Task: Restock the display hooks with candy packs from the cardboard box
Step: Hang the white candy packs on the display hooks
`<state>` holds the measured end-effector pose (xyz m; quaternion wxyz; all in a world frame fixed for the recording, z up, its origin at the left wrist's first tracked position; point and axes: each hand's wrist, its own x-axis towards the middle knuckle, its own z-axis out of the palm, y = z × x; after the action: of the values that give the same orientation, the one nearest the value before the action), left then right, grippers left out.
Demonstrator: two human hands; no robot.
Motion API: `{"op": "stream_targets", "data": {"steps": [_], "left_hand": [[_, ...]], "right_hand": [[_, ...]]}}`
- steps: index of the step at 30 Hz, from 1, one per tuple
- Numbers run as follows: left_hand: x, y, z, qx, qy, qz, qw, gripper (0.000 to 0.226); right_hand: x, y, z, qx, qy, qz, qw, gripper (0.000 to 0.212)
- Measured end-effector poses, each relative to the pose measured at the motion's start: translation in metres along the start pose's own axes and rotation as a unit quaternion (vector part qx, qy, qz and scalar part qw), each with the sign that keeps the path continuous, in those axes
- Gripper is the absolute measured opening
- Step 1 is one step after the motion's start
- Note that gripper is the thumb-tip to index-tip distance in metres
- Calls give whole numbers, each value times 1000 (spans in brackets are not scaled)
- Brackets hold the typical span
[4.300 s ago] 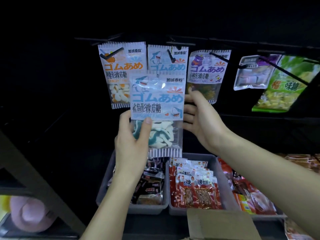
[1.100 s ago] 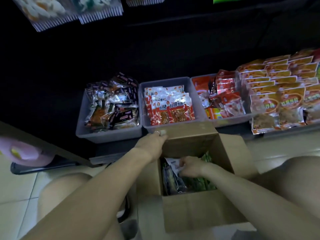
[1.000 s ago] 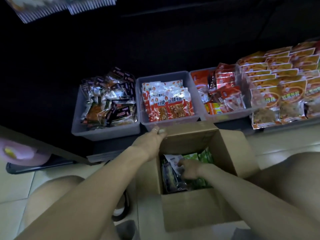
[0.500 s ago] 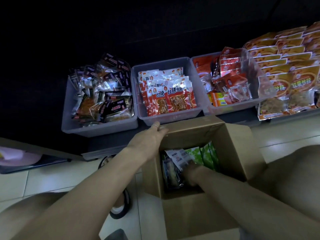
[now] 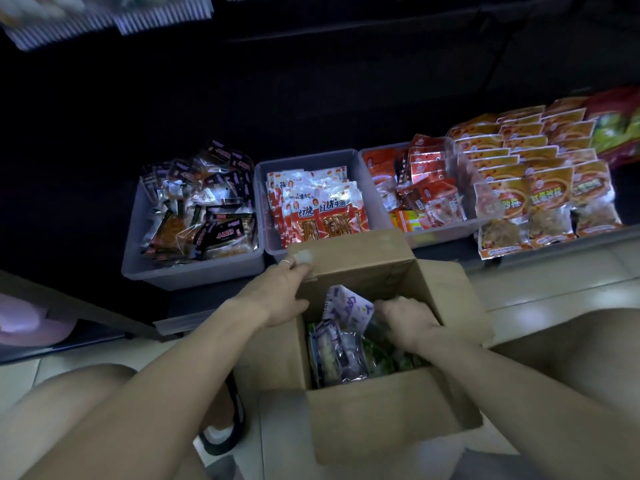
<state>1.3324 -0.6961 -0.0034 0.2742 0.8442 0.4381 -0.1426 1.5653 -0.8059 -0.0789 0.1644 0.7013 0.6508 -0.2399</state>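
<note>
The cardboard box (image 5: 363,424) stands open on the floor, the left hand (image 5: 280,296) gripping its flap. Inside, the right hand (image 5: 407,322) pinches a candy pack (image 5: 346,306); neighbouring packs could snag and spill out.

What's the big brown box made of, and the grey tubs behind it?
The big brown box looks like matte cardboard: dull tan walls with folded flaps. The grey tubs look like smooth, slightly see-through plastic, since the packets show faintly through their walls.
</note>
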Motion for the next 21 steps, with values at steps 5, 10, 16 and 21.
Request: {"op": "stream_targets", "data": {"steps": [5, 10, 16, 21], "left_hand": [[-19, 20, 0, -206, 110, -42, 971, 85], [-27, 17, -4, -426, 107, -135, 888, 89], [-26, 12, -11, -620, 72, -83, 777, 55], [-13, -9, -22, -578, 207, -121, 780, 27]], "right_hand": [[-33, -2, -24, 213, 140, -69, 964, 32], [-48, -11, -45, 445, 223, -100, 862, 41], [-52, -36, -57, 638, 125, -91, 755, 37], [-28, -42, -62, 724, -87, -18, 684, 26]]}}
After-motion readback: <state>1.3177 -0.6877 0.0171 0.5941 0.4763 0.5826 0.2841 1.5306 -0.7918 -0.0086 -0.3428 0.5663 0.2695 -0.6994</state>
